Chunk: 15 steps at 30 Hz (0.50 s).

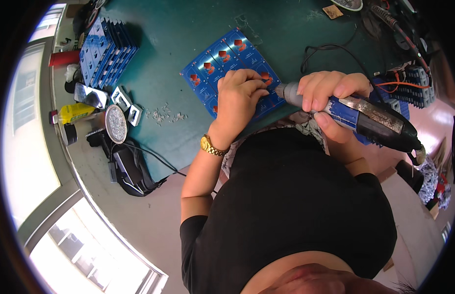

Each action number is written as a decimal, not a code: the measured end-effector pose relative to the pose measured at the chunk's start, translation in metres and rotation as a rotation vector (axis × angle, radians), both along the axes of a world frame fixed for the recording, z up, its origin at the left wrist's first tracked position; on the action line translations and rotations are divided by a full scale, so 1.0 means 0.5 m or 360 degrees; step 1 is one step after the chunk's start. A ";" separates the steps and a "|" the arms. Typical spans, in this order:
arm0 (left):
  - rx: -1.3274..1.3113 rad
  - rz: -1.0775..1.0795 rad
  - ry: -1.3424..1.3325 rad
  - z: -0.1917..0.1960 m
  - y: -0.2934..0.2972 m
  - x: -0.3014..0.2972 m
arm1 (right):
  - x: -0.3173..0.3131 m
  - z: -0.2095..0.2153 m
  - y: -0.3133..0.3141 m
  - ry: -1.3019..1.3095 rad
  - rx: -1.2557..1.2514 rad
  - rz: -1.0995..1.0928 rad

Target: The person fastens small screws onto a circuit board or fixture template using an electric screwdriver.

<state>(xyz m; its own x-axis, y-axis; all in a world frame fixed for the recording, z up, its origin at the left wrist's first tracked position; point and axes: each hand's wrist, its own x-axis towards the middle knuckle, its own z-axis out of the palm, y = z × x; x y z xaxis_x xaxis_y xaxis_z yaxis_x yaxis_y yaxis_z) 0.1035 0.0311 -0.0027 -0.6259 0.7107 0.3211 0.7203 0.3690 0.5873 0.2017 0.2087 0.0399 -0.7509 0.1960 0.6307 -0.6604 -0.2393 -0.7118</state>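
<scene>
A blue circuit board panel with red-orange patches lies tilted on the green table in front of me. Over its near part is my left hand, with thumb and fingers pinched together close to one of the patches. What the pinch holds, if anything, is too small to make out. My right hand wraps round a blue-and-black corded electric screwdriver. Its grey nose points left at the panel's right edge, close to my left fingertips. The tool's tip is hard to see.
Blue panels stand stacked at the far left. Near them are a phone, a yellow bottle, a round dish of small metal parts, loose metal pieces and a black bag. A black cable curls at right, before more boards.
</scene>
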 end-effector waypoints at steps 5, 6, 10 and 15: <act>-0.0023 -0.0007 -0.0043 -0.001 0.000 -0.006 | -0.011 -0.001 -0.003 -0.0012 -0.0033 0.0144; -0.0020 -0.0014 -0.0039 -0.002 -0.001 -0.008 | -0.014 0.000 -0.005 -0.0018 -0.0034 0.0153; 0.0051 -0.0008 0.0021 -0.018 -0.007 -0.013 | -0.023 0.016 -0.014 -0.0044 0.0122 0.0156; 0.0180 -0.0028 0.0069 -0.025 -0.009 -0.018 | -0.046 0.023 -0.029 0.0074 0.0303 0.0192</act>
<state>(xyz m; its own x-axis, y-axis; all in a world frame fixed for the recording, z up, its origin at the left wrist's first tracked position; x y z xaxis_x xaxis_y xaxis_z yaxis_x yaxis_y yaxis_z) 0.0943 0.0265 -0.0153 -0.5972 0.6792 0.4266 0.7520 0.2890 0.5925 0.1789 0.1944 0.0515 -0.7310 -0.0195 0.6821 -0.6681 -0.1827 -0.7213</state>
